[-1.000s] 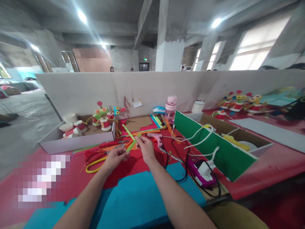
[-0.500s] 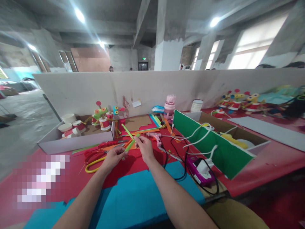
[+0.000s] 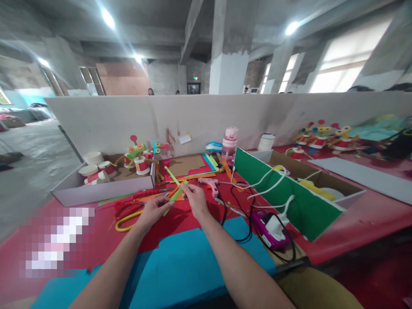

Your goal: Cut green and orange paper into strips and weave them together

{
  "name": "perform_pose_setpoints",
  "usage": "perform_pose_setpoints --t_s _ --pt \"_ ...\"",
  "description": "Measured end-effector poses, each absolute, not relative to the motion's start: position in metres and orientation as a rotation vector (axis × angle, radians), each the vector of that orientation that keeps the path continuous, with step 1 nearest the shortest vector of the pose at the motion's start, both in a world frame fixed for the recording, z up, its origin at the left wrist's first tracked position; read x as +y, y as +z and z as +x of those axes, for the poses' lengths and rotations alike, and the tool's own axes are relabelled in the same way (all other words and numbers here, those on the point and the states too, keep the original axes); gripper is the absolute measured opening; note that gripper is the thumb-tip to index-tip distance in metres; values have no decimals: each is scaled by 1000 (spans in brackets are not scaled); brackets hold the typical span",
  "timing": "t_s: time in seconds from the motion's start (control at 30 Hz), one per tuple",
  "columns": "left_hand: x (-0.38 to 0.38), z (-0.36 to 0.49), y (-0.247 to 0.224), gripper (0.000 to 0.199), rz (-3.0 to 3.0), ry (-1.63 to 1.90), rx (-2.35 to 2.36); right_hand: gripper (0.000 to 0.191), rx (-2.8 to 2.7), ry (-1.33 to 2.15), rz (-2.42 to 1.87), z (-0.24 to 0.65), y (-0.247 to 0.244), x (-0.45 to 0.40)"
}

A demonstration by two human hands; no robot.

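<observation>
Two light green paper strips cross between my hands above the red table cover. My left hand pinches the near end, thumb and fingers pressed together. Higher up and to the right, my right hand is closed on the green paper where the strips meet. One thin strip end points up and left past my right fingers. Beside my left hand lie scissors with yellow handles and a red-handled pair. A pink glue gun rests just beyond my right hand.
Blue sheets cover the near edge. On the right are a green-sided box and a purple power strip with cords. A white box on the left holds paper cups and a cup figure. A pink bottle stands behind.
My left fingers have shifted slightly on the green paper, and more of the near strip end shows below them. My right hand stays nearly still.
</observation>
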State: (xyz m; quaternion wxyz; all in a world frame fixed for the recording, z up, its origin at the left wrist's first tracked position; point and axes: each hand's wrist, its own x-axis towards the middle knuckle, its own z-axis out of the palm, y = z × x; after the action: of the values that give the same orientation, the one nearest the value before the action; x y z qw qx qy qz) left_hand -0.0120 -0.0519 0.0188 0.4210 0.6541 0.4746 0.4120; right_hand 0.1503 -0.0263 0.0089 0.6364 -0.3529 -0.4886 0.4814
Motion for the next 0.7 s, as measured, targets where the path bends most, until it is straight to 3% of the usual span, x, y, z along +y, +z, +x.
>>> perform_pose_setpoints --t_s 0.33,0.47,0.57,0.7 --pt "-46 -19 9 32 1720 975 1253 35 -1133 1150 -825 152 4 -23" --pt "-44 -26 9 28 1993 941 1379 33 -1178 710 -977 166 14 -25" --pt "-47 -30 16 21 2418 945 1577 24 -1646 260 -939 160 22 -38" --pt "-53 -31 27 20 2792 827 1784 31 -2100 -75 -963 135 24 -53"
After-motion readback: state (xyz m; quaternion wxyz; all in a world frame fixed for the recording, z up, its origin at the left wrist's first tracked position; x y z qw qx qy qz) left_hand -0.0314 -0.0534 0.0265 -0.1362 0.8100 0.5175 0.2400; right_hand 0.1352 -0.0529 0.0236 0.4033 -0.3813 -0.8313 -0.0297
